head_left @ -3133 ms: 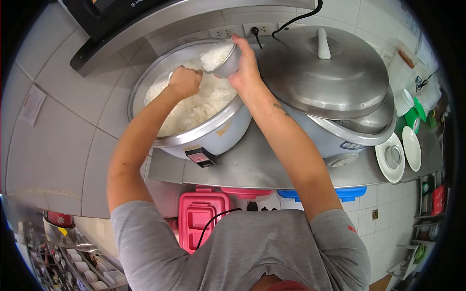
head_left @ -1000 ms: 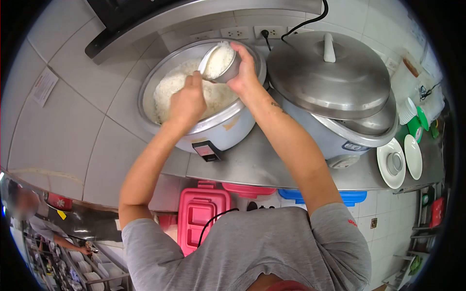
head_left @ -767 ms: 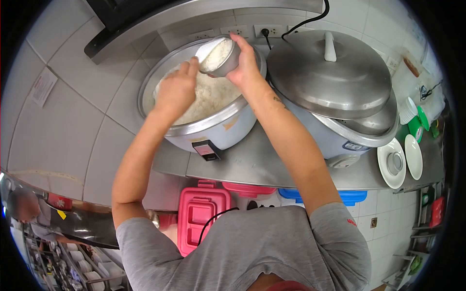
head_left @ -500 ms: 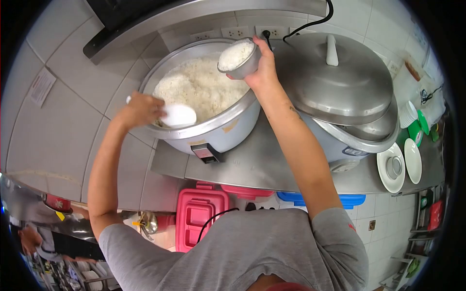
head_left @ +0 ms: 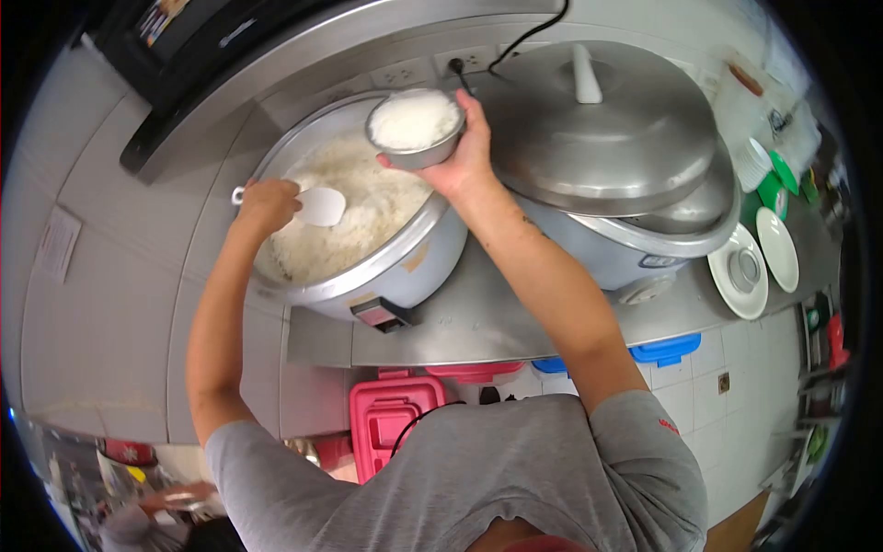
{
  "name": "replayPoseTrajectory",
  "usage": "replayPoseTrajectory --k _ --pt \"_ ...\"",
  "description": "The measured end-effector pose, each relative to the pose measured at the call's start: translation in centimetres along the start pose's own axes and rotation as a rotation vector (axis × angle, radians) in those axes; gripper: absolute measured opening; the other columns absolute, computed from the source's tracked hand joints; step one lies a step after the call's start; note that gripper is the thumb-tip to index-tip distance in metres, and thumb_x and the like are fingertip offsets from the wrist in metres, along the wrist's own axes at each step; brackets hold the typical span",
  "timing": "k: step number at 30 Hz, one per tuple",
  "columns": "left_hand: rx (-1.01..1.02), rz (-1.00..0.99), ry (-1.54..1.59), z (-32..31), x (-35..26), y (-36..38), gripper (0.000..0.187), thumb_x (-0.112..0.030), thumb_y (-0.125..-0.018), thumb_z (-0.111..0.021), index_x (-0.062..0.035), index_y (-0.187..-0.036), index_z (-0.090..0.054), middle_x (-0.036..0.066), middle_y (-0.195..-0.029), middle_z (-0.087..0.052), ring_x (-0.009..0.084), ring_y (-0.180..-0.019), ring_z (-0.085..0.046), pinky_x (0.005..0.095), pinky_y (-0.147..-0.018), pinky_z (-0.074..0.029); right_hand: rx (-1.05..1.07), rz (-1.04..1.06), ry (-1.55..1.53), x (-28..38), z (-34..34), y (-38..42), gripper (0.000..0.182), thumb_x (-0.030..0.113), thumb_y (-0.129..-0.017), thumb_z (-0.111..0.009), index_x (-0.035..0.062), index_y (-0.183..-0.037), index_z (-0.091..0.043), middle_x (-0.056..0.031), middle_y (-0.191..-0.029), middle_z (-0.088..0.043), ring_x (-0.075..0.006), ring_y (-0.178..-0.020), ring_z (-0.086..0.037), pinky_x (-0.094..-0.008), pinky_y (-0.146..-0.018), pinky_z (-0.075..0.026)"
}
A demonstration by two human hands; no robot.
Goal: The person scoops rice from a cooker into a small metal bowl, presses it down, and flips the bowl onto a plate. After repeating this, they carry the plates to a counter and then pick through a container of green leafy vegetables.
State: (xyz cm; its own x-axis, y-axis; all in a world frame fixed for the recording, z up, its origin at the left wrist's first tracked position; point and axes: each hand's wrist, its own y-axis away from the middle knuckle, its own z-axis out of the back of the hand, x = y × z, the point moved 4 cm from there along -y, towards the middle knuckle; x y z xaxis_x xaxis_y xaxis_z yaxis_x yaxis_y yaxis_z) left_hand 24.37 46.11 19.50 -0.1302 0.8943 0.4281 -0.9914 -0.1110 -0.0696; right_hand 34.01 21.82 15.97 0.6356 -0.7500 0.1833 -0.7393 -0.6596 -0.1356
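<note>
My left hand [head_left: 268, 205] is closed around a white rice paddle [head_left: 323, 207], whose blade is over the cooked rice [head_left: 363, 225] in the open rice cooker [head_left: 425, 230]. The paddle's handle end pokes out at the left of my fist, near the cooker's rim. My right hand [head_left: 467, 152] holds a small metal bowl [head_left: 416, 156] from below and the side, above the cooker's right rim. White rice [head_left: 414, 120] fills the bowl up to its rim and mounds a little.
A second rice cooker [head_left: 589, 244] with a metal lid [head_left: 607, 129] stands at the right. White oval plates [head_left: 780, 248] lie beyond it on the steel counter [head_left: 460, 333]. A pink lidded bin [head_left: 391, 409] stands below the counter. Another person is at the lower left.
My left hand has moved the paddle up, from the cooker's front rim to over the rice. The bowl, tilted before, is now more level. The camera view has shifted.
</note>
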Motion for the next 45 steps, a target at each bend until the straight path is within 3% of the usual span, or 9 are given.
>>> replayPoseTrajectory --k 5,7,11,16,21,24,31,40,45 --pt "-0.069 0.223 0.221 0.0 2.2 -0.8 0.032 -0.023 -0.087 -0.058 -0.0082 -0.115 -0.059 0.019 -0.108 -0.064 0.0385 -0.105 -0.057 0.0453 -0.083 -0.046 0.07 -0.03 -0.029 0.8 -0.6 3.3 0.063 0.055 -0.082 -0.051 0.0102 -0.126 -0.052 -0.0151 -0.131 -0.052 -0.0408 -0.119 -0.048 -0.0703 -0.093 -0.029" --pt "-0.244 0.096 0.474 0.2 0.8 0.4 0.04 -0.016 -0.089 -0.056 -0.0111 -0.128 -0.052 0.016 -0.103 -0.067 0.0295 -0.09 -0.064 0.0388 -0.073 -0.049 0.158 0.015 -0.045 1.7 -1.6 5.8 0.055 0.052 -0.081 -0.056 0.0093 -0.116 -0.056 -0.0124 -0.116 -0.06 -0.0333 -0.108 -0.057 -0.0556 -0.092 -0.042" --pt "-0.298 0.099 1.184 11.1 -10.5 6.1 0.042 -0.007 -0.094 -0.048 -0.0162 -0.134 -0.05 -0.006 -0.069 -0.047 0.0027 -0.058 -0.033 0.0174 -0.052 -0.03 0.109 0.05 -0.07 5.6 -2.4 14.6 0.05 0.047 -0.082 -0.06 0.0076 -0.112 -0.06 -0.0106 -0.118 -0.061 -0.0265 -0.11 -0.056 -0.045 -0.098 -0.041" --pt "-0.369 -0.253 1.292 18.4 -26.7 11.5 0.04 -0.01 -0.095 -0.046 -0.015 -0.134 -0.052 -0.008 -0.066 -0.039 0.0015 -0.054 -0.032 0.0168 -0.049 -0.027 0.063 0.16 -0.025 14.0 -0.3 27.3 0.057 0.047 -0.083 -0.058 0.0067 -0.122 -0.055 -0.0133 -0.126 -0.056 -0.031 -0.117 -0.053 -0.0494 -0.102 -0.038" --pt "-0.25 -0.702 1.2 22.8 -45.9 14.3 0.035 -0.002 -0.092 -0.049 -0.0069 -0.126 -0.057 0.006 -0.126 -0.06 0.0154 -0.099 -0.06 0.0291 -0.086 -0.046 -0.195 0.508 0.129 25.2 4.1 38.5 0.054 0.048 -0.087 -0.051 0.007 -0.122 -0.056 -0.0117 -0.122 -0.06 -0.0299 -0.114 -0.055 -0.045 -0.101 -0.04" --pt "-0.371 -0.857 1.137 22.6 -55.3 13.2 0.044 -0.003 -0.089 -0.052 -0.0208 -0.129 -0.055 0.013 -0.087 -0.056 0.0286 -0.074 -0.059 0.0397 -0.068 -0.046 -0.317 0.684 0.21 30.4 5.3 44.2 0.052 0.046 -0.088 -0.05 0.0052 -0.12 -0.056 -0.0126 -0.119 -0.061 -0.0297 -0.112 -0.056 -0.0426 -0.099 -0.042" --pt "-0.414 -1.006 1.016 25.6 -69.8 11.2 0.05 -0.005 -0.086 -0.052 -0.024 -0.132 -0.052 0.017 -0.075 -0.058 0.0365 -0.063 -0.059 0.0457 -0.059 -0.047 -0.338 0.976 0.288 41.1 8.9 52.6 0.042 0.041 -0.086 -0.055 0.0074 -0.111 -0.058 -0.0092 -0.111 -0.063 -0.0243 -0.106 -0.059 -0.038 -0.095 -0.045" --pt "0.025 -0.815 1.337 29.9 -77.5 2.7 0.035 -0.012 -0.094 -0.049 -0.0153 -0.129 -0.054 0.02 -0.11 -0.063 0.0328 -0.101 -0.062 0.0387 -0.085 -0.047 -0.281 0.817 0.194 53.8 14.7 53.4 0.059 0.045 -0.088 -0.047 0.0009 -0.128 -0.049 -0.016 -0.129 -0.054 -0.0302 -0.12 -0.051 -0.0422 -0.103 -0.039" --pt "-0.209 -0.839 1.231 27.0 -85.8 -1.5 0.044 -0.007 -0.09 -0.051 -0.0154 -0.133 -0.049 0.019 -0.101 -0.066 0.0362 -0.092 -0.064 0.042 -0.077 -0.05 -0.322 0.753 0.289 61.1 17.1 51.7 0.058 0.044 -0.089 -0.047 0.0012 -0.128 -0.049 -0.0154 -0.128 -0.054 -0.0295 -0.119 -0.052 -0.0417 -0.103 -0.04"
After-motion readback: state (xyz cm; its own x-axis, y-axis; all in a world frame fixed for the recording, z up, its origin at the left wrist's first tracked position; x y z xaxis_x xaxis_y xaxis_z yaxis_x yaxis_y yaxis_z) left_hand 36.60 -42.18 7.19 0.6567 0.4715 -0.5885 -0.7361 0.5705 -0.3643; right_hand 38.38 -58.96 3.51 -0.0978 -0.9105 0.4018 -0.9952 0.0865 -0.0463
